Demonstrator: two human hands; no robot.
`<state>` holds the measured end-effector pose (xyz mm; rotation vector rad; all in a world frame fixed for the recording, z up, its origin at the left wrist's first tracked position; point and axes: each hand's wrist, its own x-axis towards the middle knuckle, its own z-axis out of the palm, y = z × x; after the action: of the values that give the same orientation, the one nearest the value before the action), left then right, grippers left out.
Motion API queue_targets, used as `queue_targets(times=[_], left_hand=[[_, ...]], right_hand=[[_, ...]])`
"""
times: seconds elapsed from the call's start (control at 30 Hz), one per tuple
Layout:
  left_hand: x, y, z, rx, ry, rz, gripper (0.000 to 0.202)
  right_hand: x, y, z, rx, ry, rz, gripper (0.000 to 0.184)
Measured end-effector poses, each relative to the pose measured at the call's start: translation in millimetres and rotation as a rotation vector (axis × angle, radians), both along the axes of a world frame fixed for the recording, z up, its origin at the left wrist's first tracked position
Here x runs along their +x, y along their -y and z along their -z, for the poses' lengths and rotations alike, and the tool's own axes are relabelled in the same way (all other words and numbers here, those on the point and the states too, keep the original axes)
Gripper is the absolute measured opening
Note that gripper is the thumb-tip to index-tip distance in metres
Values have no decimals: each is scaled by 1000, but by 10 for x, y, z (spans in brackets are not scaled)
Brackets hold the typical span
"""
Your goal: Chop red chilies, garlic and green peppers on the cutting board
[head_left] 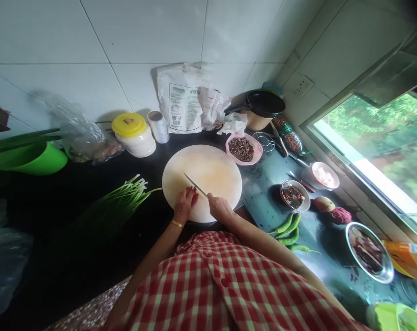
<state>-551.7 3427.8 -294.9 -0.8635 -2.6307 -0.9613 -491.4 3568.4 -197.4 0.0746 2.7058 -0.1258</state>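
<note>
Right hand (219,207) closed on knife (195,185), blade angled over round cutting board (202,181). Left hand (185,203) curled on small red item, touching blade. Risk: fingertips nicked, item slipping on board near tabletop edge.

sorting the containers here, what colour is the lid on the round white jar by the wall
Yellow lid on the round white jar, clearest in the head view.

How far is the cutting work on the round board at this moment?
Done: small bowls already hold chopped food. In hand: right hand holds the knife; left hand pins something red on the board. Left: scallions and green chillies lie whole.
</note>
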Motion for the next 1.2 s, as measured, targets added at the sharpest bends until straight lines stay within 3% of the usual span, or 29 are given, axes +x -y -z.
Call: queue_targets(times=[0.33, 0.7, 0.87, 1.07, 1.2], left_hand=[[-57, 73, -1, 17, 9, -4, 29], [-231, -222, -241, -207, 9, -93, 20], [-298, -164, -333, -227, 93, -188, 27], [18, 108, -181, -143, 37, -108, 33], [108, 108, -60, -117, -7, -84, 33]], right_hand=[[68, -72, -77, -26, -29, 0, 22], [101, -181, -41, -35, -85, 89, 19], [154, -194, -50, -50, -77, 93, 20], [98, -146, -71, -32, -71, 17, 25], [50, -93, -87, -26, -61, -54, 25]])
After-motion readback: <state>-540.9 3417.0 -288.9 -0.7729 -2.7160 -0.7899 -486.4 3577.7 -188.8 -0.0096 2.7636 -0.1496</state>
